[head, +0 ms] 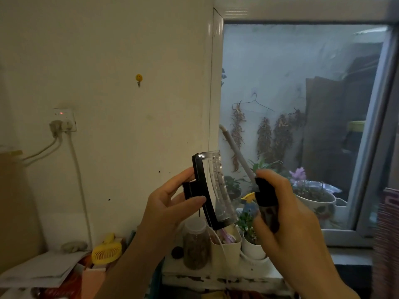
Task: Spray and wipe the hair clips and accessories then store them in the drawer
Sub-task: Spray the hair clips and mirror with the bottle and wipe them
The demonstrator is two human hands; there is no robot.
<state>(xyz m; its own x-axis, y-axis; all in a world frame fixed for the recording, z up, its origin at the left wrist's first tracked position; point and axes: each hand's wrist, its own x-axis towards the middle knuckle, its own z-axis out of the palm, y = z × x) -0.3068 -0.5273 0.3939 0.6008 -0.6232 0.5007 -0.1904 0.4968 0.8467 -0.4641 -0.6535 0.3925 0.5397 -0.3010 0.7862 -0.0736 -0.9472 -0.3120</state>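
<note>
Both hands grip: left hand [170, 209] hair clip [210, 190], right hand [287, 214] spray bottle [266, 201].

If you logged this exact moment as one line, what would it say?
step: spraying | left hand: holds hair clip | right hand: grips spray bottle beside clip | wipe: not yet

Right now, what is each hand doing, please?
Left hand: holds the black and clear hair clip.
Right hand: grips the small spray bottle.
</note>
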